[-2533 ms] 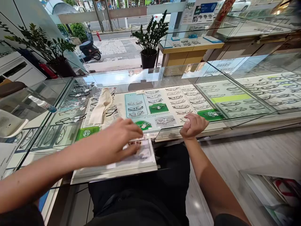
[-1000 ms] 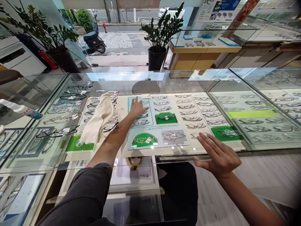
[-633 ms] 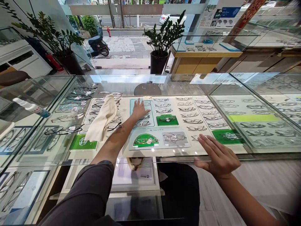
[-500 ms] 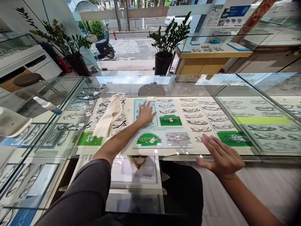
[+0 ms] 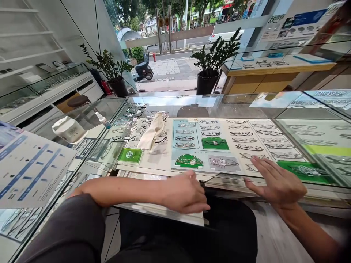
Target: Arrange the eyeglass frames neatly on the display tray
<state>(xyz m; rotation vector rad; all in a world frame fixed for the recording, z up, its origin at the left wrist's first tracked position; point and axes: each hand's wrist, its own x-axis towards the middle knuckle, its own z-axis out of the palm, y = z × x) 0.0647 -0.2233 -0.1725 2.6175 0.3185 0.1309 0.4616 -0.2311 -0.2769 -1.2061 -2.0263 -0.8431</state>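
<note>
Left hand [image 5: 184,193] is resting, fingers curled, seemingly empty, on pulled-out tray [image 5: 164,213]; right hand [image 5: 276,182], fingers spread, is pressing glass top [image 5: 246,106]. Risk: pinching fingers under glass.

The green half-round sign [image 5: 189,161] in the case bears white letters, seemingly "MONOEI", not certain; the teal tray [image 5: 185,134] has a small line of print below it, too blurred to read; the poster [image 5: 292,22] carries unreadable characters.
</note>
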